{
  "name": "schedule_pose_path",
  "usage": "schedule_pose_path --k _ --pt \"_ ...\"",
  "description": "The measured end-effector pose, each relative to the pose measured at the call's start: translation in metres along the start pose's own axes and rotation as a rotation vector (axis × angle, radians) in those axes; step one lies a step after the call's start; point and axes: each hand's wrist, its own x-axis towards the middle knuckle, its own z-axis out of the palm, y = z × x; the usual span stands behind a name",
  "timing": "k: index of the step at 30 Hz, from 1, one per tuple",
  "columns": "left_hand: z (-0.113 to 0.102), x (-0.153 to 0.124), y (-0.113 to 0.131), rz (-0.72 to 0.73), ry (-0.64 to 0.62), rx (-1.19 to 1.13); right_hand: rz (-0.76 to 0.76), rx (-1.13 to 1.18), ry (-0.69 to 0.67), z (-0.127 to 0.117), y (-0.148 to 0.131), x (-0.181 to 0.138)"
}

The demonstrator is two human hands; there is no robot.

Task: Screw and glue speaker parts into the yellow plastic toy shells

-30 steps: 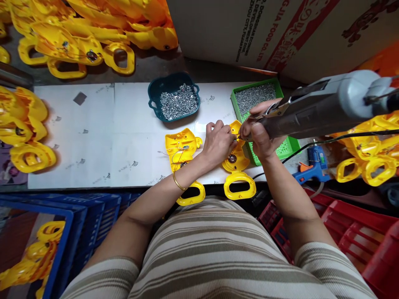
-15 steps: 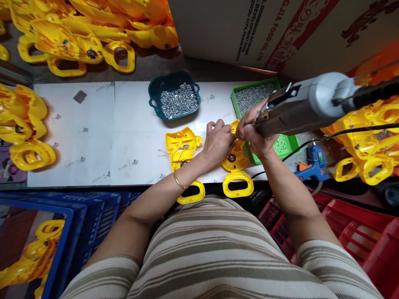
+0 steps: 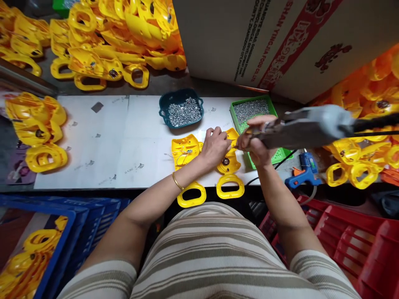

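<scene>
My right hand [image 3: 259, 141] is wrapped round a grey electric screwdriver [image 3: 305, 126], tilted with its tip end toward the left over a yellow plastic shell half [image 3: 231, 165]. My left hand [image 3: 215, 147] is closed, fingertips together at the inside of that shell; what they pinch is too small to make out. The shell has a loop handle and a round dark part inside. Left of it lies a second yellow shell half [image 3: 183, 145] with thin wires and a small board, partly covered by my left hand and forearm.
A dark teal basin [image 3: 163, 118] and a green tray [image 3: 233, 110] hold small metal screws. A blue glue gun [image 3: 304, 170] lies at right. Yellow shells [image 3: 102, 62] are heaped around a large carton [image 3: 224, 41]. Blue crates [image 3: 93, 216] and red crates [image 3: 352, 236] stand below the white board [image 3: 93, 166].
The screwdriver has come down and tilted flatter, its tip end now showing at the right shell. My left hand stays at that shell. The whole view has shifted slightly.
</scene>
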Motion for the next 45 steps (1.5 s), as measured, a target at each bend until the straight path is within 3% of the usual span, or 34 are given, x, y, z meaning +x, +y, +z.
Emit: schedule_pose_path --k 3,8,12,15,21,25,27,30,32,34,37,40,45 --pt "-0.010 -0.005 -0.004 0.017 0.000 0.006 -0.160 0.170 0.109 -0.003 -0.021 -0.010" --pt "-0.034 -0.055 -0.030 0.052 0.110 -0.077 -0.086 0.164 0.220 -0.019 -0.026 -0.036" --pt "-0.038 -0.106 -0.053 0.007 0.005 -0.001 -0.045 0.147 0.232 -0.022 -0.015 -0.049" --pt "-0.025 -0.117 -0.060 -0.019 -0.069 0.010 -0.012 0.140 0.254 -0.014 -0.009 -0.052" --pt "-0.002 -0.088 -0.053 0.037 -0.006 -0.053 0.002 0.098 0.283 -0.003 -0.011 -0.052" --pt "-0.005 -0.080 -0.055 0.119 0.144 -0.082 -0.022 0.080 0.297 -0.008 -0.025 -0.053" --pt "-0.014 -0.073 -0.068 0.065 0.268 -0.106 -0.048 0.075 0.303 -0.013 -0.036 -0.054" --pt "-0.029 -0.046 -0.107 -0.156 0.394 -0.107 -0.057 0.067 0.313 -0.019 -0.050 -0.057" --pt "-0.036 -0.021 -0.137 -0.253 0.333 -0.068 -0.051 0.070 0.320 -0.021 -0.054 -0.060" --pt "-0.040 0.003 -0.160 -0.297 0.169 -0.041 -0.048 0.070 0.329 -0.021 -0.055 -0.064" --pt "-0.039 0.023 -0.174 -0.352 -0.017 -0.101 -0.051 0.058 0.334 -0.022 -0.054 -0.068" --pt "-0.037 0.022 -0.173 -0.392 -0.014 -0.196 -0.059 0.065 0.311 -0.024 -0.053 -0.071" --pt "-0.037 0.012 -0.167 -0.358 0.096 -0.182 -0.052 0.081 0.314 -0.027 -0.055 -0.069"
